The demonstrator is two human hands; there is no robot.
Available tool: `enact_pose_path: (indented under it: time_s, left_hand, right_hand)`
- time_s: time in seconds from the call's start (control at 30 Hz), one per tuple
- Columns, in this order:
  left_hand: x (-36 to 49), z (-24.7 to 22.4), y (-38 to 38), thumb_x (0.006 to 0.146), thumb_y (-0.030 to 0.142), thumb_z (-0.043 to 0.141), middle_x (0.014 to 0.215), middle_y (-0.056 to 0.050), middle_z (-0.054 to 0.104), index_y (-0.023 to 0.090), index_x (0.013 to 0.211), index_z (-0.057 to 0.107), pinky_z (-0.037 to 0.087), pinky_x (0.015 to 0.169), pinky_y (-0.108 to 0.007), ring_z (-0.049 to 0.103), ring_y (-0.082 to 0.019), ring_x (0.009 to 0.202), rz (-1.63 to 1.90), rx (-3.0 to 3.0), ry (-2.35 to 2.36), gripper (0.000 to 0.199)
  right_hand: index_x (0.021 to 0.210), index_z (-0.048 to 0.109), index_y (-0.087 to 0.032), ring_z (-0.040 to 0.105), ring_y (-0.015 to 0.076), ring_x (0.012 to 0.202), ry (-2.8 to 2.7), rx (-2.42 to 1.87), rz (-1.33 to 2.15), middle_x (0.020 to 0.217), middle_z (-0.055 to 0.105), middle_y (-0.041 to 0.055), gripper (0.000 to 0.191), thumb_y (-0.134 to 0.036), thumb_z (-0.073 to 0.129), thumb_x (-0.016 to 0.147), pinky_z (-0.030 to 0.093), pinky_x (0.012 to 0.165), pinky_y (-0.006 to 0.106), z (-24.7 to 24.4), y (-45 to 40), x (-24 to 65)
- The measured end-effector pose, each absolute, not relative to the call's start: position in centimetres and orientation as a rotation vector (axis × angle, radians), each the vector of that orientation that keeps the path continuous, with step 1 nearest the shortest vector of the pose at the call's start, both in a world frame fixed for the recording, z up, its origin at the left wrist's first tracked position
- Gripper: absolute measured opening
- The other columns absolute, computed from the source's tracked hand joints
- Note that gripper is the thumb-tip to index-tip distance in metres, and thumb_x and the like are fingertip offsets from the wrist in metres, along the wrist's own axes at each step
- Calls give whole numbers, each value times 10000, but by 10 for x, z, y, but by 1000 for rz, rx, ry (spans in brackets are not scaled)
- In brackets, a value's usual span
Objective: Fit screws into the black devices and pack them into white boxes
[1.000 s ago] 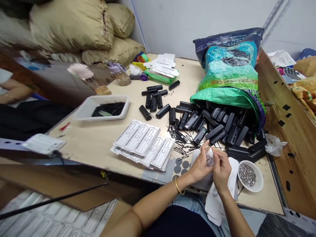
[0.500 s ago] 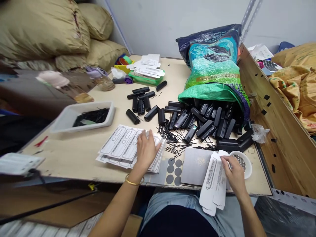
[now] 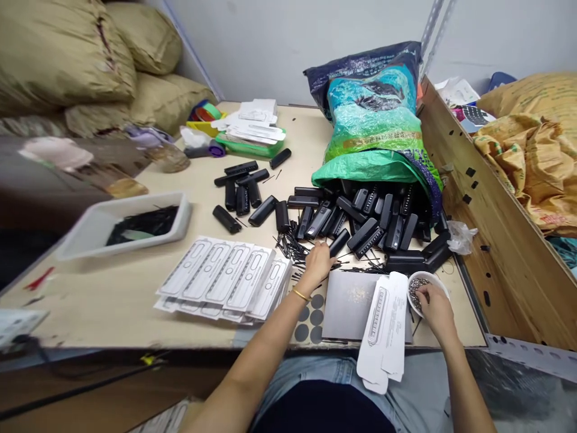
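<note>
My left hand (image 3: 318, 263) reaches to the front of a heap of black cases, its fingers closed at the near end of one slim black case (image 3: 339, 242). Loose black sticks (image 3: 288, 248) lie scattered around that hand. My right hand (image 3: 436, 308) dips into a small white bowl (image 3: 439, 281) of tiny metal parts (image 3: 417, 293). Its fingertips are pinched together, and what they hold, if anything, is hidden. Between my hands, flat white printed cartons (image 3: 383, 328) lie over the table's front edge, partly covering a grey sheet (image 3: 345, 307).
Printed white cartons (image 3: 220, 276) are spread at the left. Beyond them stands a white tray (image 3: 180, 225) of black sticks. A large colourful bag (image 3: 374, 120) spills black cases at the back. A wooden board (image 3: 478, 198) borders the right side. Grey round discs (image 3: 302, 332) lie near the front edge.
My left hand has left the printed cartons and moved right to the black case. My right hand has let go of the white cartons and moved into the bowl. The view has shifted slightly.
</note>
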State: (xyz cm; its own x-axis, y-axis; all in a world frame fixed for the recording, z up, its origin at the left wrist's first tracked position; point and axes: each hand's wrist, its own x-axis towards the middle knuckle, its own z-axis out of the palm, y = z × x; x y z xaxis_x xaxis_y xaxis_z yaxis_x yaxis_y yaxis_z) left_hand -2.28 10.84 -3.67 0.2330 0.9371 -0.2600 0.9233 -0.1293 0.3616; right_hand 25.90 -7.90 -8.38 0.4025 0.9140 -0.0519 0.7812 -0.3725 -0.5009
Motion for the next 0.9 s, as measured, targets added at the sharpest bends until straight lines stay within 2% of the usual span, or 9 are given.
enact_pose_path:
  time_s: [0.1, 0.2, 0.27, 0.33, 0.43, 0.53, 0.63, 0.73, 0.9]
  left_hand:
    - [-44, -30, 104, 811, 228, 595, 1134, -151, 567, 113, 1103, 572, 452, 878, -340, 585, -243, 1012, 168, 2088, 1682, 314]
    - [-54, -17, 96, 775, 277, 650, 1075, -86, 584, 172, 1071, 611, 431, 929, -349, 570, -224, 1016, 587, 1971, 1549, 316]
    - [-50, -9, 87, 720, 322, 710, 1027, -61, 602, 188, 1014, 625, 433, 938, -363, 578, -220, 998, 891, 1668, 1399, 333]
    - [-39, -2, 75, 741, 346, 696, 1007, -53, 625, 198, 1026, 589, 449, 932, -370, 600, -205, 978, 1043, 1182, 1215, 338]
    - [-17, 6, 58, 864, 326, 565, 975, -88, 660, 175, 1042, 532, 498, 886, -394, 643, -199, 925, 1008, 479, 956, 235]
    - [-2, 5, 48, 921, 241, 460, 956, -132, 672, 113, 1002, 547, 531, 859, -387, 662, -204, 895, 948, 189, 861, 174]
    - [2, 1, 46, 921, 176, 443, 950, -127, 682, 90, 995, 572, 542, 862, -349, 666, -186, 885, 948, 92, 800, 172]
    - [2, -1, 43, 915, 163, 454, 954, -120, 692, 93, 1005, 590, 548, 856, -324, 666, -177, 890, 943, 30, 772, 178]
    - [2, 5, 39, 923, 168, 442, 927, -110, 698, 93, 963, 608, 545, 861, -330, 666, -166, 860, 904, -26, 756, 186]
  right_hand:
    - [786, 620, -197, 591, 251, 799, -1206, -2257, 495, 846, 679, 78, 228, -367, 469, 795, 424, 766, 385, -81, -83, 260]
    - [812, 642, -188, 592, 231, 777, -895, -2054, 557, 846, 688, 77, 248, -418, 565, 759, 438, 741, 364, -71, -82, 253]
    - [819, 640, -179, 579, 194, 710, -687, -1806, 693, 810, 681, 68, 272, -435, 629, 728, 451, 680, 330, -59, -78, 242]
    - [807, 626, -185, 544, 147, 624, -515, -1545, 879, 771, 663, 42, 264, -417, 687, 697, 447, 618, 297, -46, -70, 226]
    - [791, 612, -203, 509, 102, 580, -384, -1263, 1090, 771, 646, 11, 232, -365, 734, 677, 436, 590, 265, -30, -58, 196]
    - [814, 615, -205, 537, 105, 621, -431, -1219, 1105, 784, 654, 11, 188, -334, 714, 721, 452, 646, 275, -22, -49, 165]
    - [845, 621, -201, 590, 146, 767, -592, -1311, 920, 848, 661, 31, 130, -309, 661, 785, 462, 765, 322, -19, -44, 139]
    - [846, 623, -200, 585, 186, 948, -755, -1365, 686, 960, 636, 48, 90, -286, 610, 824, 435, 879, 373, -20, -40, 120]
    - [834, 615, -202, 564, 188, 976, -887, -1436, 462, 980, 596, 44, 55, -241, 578, 845, 429, 883, 379, -22, -35, 106]
